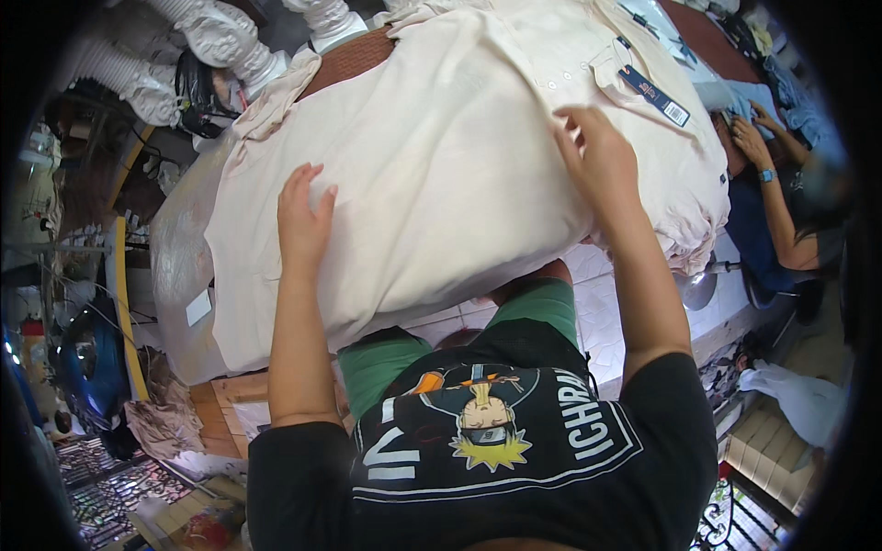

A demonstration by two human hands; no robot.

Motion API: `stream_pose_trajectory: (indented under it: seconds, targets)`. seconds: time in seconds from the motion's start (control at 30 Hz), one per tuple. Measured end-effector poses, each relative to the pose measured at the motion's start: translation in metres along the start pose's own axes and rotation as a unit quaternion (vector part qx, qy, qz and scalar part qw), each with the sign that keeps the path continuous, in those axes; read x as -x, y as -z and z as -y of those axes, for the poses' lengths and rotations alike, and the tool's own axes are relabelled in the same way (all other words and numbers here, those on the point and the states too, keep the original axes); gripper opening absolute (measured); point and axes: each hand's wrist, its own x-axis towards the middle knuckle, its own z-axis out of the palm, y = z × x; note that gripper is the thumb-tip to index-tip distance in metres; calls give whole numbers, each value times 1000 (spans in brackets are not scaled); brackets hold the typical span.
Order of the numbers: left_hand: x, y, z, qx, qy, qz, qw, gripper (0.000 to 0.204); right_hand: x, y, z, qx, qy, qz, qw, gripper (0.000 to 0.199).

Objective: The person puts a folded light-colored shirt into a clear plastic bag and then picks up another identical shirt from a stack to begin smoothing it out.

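- Left hand (303, 216) flat, fingers spread, pressing cream shirt (441, 156); gripping nothing.
- Right hand (597, 161) flat on same shirt, beside blue hang tag (654, 95).
- Shirt spread under both palms, smoothing seemingly underway; no fold visible yet.

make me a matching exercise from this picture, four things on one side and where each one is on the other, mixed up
Things:
1. left hand
2. right hand
3. hang tag
4. clear plastic sheet

Places:
A. under the left edge of the cream shirt
B. flat on the shirt's near left part
C. by the shirt's collar, at the far right
D. on the shirt's right part, just below the buttons

Pairs: 1-B, 2-D, 3-C, 4-A
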Motion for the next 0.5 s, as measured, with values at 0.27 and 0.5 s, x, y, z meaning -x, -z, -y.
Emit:
stream_pose_trajectory:
  seconds: [0.27, 0.5]
  targets:
    - [43, -22, 19, -82, 67, 53, 993, 46, -62, -29, -27, 49, -201, 189, 960, 36]
    - [44, -20, 22, -72, 70, 52, 994, 47, -89, -51, -34, -244, -283, 181, 910, 29]
